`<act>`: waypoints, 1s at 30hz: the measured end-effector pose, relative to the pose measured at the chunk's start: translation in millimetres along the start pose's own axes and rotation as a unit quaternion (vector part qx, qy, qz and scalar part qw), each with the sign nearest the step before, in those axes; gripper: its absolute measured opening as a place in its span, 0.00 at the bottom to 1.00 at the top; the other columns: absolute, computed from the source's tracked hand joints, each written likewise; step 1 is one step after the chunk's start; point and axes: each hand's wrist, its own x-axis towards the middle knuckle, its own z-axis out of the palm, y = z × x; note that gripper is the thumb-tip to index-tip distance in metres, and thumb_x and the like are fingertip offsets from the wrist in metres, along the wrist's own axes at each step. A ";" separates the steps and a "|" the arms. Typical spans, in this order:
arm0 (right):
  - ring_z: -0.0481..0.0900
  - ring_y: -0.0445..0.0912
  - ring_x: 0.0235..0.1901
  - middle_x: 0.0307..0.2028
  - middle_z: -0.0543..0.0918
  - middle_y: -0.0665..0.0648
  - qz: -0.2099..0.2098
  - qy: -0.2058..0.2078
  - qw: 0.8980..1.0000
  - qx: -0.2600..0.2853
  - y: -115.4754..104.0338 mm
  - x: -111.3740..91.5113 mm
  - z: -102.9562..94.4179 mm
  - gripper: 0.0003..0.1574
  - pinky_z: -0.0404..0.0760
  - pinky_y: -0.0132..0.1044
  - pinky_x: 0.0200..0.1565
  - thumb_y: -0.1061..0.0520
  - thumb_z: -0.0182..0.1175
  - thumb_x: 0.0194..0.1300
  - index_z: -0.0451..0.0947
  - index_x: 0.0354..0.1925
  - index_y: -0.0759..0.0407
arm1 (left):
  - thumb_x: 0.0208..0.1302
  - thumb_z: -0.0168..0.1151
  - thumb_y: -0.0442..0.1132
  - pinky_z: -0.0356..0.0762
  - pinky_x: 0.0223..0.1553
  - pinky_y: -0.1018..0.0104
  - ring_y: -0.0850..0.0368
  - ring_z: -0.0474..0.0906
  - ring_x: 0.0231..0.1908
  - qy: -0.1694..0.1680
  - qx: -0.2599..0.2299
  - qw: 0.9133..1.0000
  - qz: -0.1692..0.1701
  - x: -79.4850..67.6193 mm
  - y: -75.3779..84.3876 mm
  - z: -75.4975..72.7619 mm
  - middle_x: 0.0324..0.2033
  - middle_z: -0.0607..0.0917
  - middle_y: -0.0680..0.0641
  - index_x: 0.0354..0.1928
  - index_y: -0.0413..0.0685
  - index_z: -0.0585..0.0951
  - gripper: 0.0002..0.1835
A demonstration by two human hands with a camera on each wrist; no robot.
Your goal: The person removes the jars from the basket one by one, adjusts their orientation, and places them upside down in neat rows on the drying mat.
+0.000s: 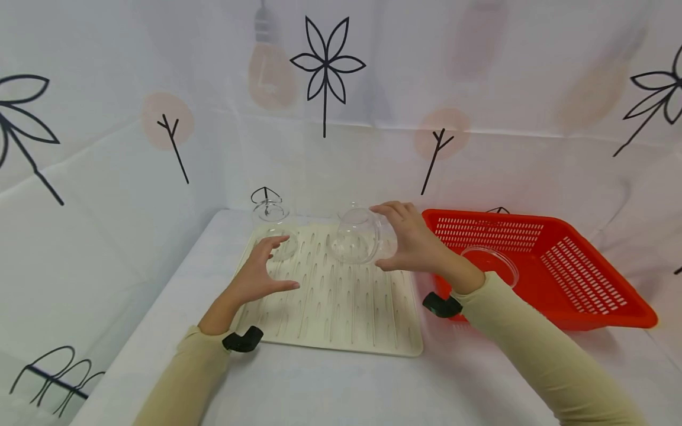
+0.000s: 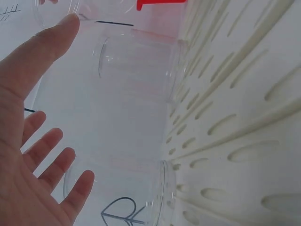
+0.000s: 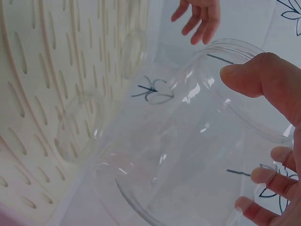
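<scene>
Here we have the right hand (image 1: 412, 239) grasping a clear jar (image 3: 188, 122), thumb on one side and fingers on the other, at the rim end. We see that jar tilted, up in the air above the far part of the cream ridged mat (image 1: 330, 307), a little right of its middle. Over towards the mat's left edge, we find the left hand (image 1: 257, 275) holding nothing, its thumb and fingers spread well apart, raised above the surface.

Now look to the far edge: we count two more clear jars standing there, a corner jar (image 1: 273, 212) at the far left corner and a middle jar (image 2: 136, 66) farther along to the right, partly behind the held one from the head view. Off the mat's right edge we have a red basket (image 1: 581, 284), with a clear round-rimmed piece (image 1: 503, 258) inside, and behind everything hangs a white cloth (image 1: 367, 100) with dark leaf drawings.
</scene>
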 end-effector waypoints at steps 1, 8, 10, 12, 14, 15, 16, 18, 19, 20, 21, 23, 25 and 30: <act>0.59 0.54 0.55 0.57 0.66 0.58 -0.001 -0.001 1.000 0.000 -0.6 0.2 0.7 0.57 0.71 0.54 0.48 0.54 0.78 0.35 0.61 0.62 0.58 | 0.41 0.78 0.46 0.63 0.56 0.44 0.44 0.59 0.61 0.002 -0.001 1.000 0.003 1.9 1.7 1.4 0.63 0.62 0.46 0.67 0.51 0.60 0.51; 0.59 0.54 0.55 0.57 0.66 0.58 -0.014 0.002 1.000 -0.001 -2.0 2.9 5.9 0.55 0.68 0.54 0.50 0.54 0.77 0.36 0.62 0.62 0.58 | 0.41 0.78 0.46 0.64 0.56 0.45 0.46 0.59 0.61 0.000 -0.013 1.000 0.021 12.8 14.2 7.9 0.63 0.63 0.46 0.67 0.51 0.60 0.50; 0.59 0.54 0.56 0.57 0.66 0.58 -0.015 0.001 1.000 0.001 -2.6 3.6 7.3 0.55 0.68 0.55 0.50 0.54 0.77 0.36 0.62 0.62 0.58 | 0.41 0.78 0.48 0.64 0.56 0.46 0.47 0.60 0.61 0.000 -0.015 1.000 0.024 14.8 16.9 9.1 0.63 0.63 0.46 0.67 0.51 0.60 0.51; 0.59 0.54 0.56 0.57 0.66 0.58 -0.014 -0.001 1.000 0.000 -3.3 4.2 8.7 0.55 0.68 0.55 0.50 0.53 0.77 0.36 0.62 0.62 0.58 | 0.41 0.77 0.49 0.64 0.56 0.47 0.47 0.60 0.61 -0.001 -0.018 1.000 0.024 16.6 19.5 10.1 0.63 0.63 0.46 0.67 0.51 0.60 0.51; 0.59 0.54 0.55 0.57 0.66 0.58 -0.013 -0.001 1.000 -0.001 -4.1 4.6 10.1 0.56 0.67 0.55 0.51 0.53 0.77 0.35 0.62 0.62 0.57 | 0.41 0.77 0.50 0.65 0.57 0.48 0.47 0.60 0.61 -0.001 -0.021 0.999 0.027 18.4 22.2 11.2 0.63 0.63 0.46 0.67 0.51 0.60 0.51; 0.59 0.54 0.55 0.57 0.66 0.58 -0.013 -0.001 1.000 -0.002 -4.5 4.9 10.9 0.56 0.67 0.56 0.51 0.53 0.77 0.35 0.62 0.62 0.58 | 0.41 0.77 0.50 0.65 0.57 0.49 0.48 0.60 0.61 -0.001 -0.022 0.999 0.028 19.4 23.3 11.8 0.63 0.63 0.47 0.67 0.51 0.60 0.51; 0.59 0.54 0.55 0.57 0.66 0.58 -0.012 -0.001 1.000 -0.003 -4.9 5.3 11.7 0.57 0.66 0.56 0.52 0.53 0.78 0.34 0.62 0.62 0.58 | 0.41 0.77 0.50 0.65 0.57 0.49 0.49 0.60 0.61 -0.001 -0.025 0.999 0.028 20.5 24.6 12.5 0.63 0.63 0.47 0.67 0.51 0.60 0.51; 0.59 0.55 0.56 0.57 0.66 0.58 -0.009 -0.002 1.000 -0.003 -6.7 5.5 13.1 0.57 0.66 0.57 0.52 0.53 0.78 0.34 0.62 0.62 0.58 | 0.40 0.78 0.49 0.65 0.57 0.50 0.50 0.60 0.61 0.000 -0.026 0.999 0.036 22.7 27.0 13.8 0.63 0.62 0.48 0.67 0.51 0.60 0.52; 0.59 0.55 0.56 0.57 0.67 0.58 -0.008 -0.002 1.000 -0.002 -7.4 5.7 13.8 0.57 0.66 0.57 0.52 0.53 0.78 0.33 0.62 0.62 0.57 | 0.40 0.78 0.49 0.65 0.57 0.51 0.50 0.60 0.61 0.001 -0.026 0.999 0.040 23.9 28.1 14.5 0.63 0.62 0.48 0.67 0.50 0.60 0.52; 0.59 0.55 0.56 0.57 0.67 0.58 -0.007 -0.003 1.000 -0.001 -8.1 5.8 14.7 0.57 0.67 0.57 0.52 0.54 0.78 0.33 0.62 0.62 0.58 | 0.40 0.78 0.48 0.65 0.57 0.52 0.50 0.60 0.61 0.002 -0.025 0.999 0.045 25.1 28.7 15.3 0.63 0.62 0.48 0.67 0.50 0.60 0.52; 0.59 0.55 0.56 0.57 0.67 0.58 -0.006 -0.004 1.000 -0.001 -8.6 6.0 15.6 0.57 0.67 0.57 0.52 0.54 0.78 0.34 0.62 0.62 0.58 | 0.40 0.78 0.48 0.65 0.57 0.52 0.50 0.60 0.61 0.003 -0.026 0.998 0.049 26.3 29.7 16.1 0.63 0.63 0.48 0.67 0.50 0.60 0.52; 0.59 0.54 0.56 0.57 0.67 0.58 -0.005 -0.005 1.000 0.000 -9.7 6.3 17.3 0.57 0.67 0.57 0.52 0.54 0.78 0.34 0.62 0.62 0.58 | 0.40 0.78 0.48 0.66 0.56 0.53 0.48 0.60 0.61 0.005 -0.025 0.998 0.056 28.5 31.7 17.8 0.63 0.63 0.48 0.67 0.49 0.60 0.52; 0.59 0.54 0.56 0.57 0.67 0.58 -0.004 -0.007 1.000 -0.001 -10.0 6.5 19.1 0.57 0.66 0.56 0.52 0.54 0.78 0.34 0.62 0.62 0.58 | 0.39 0.78 0.48 0.66 0.56 0.52 0.48 0.60 0.60 0.006 -0.024 0.998 0.059 30.6 33.7 19.4 0.62 0.63 0.48 0.67 0.49 0.60 0.52; 0.59 0.54 0.56 0.58 0.66 0.57 0.005 -0.017 1.000 -0.004 -11.3 6.2 21.9 0.57 0.68 0.56 0.52 0.52 0.77 0.35 0.61 0.63 0.56 | 0.40 0.78 0.48 0.67 0.55 0.53 0.51 0.61 0.59 0.004 -0.025 0.997 0.068 35.0 38.6 22.9 0.62 0.63 0.47 0.67 0.49 0.59 0.52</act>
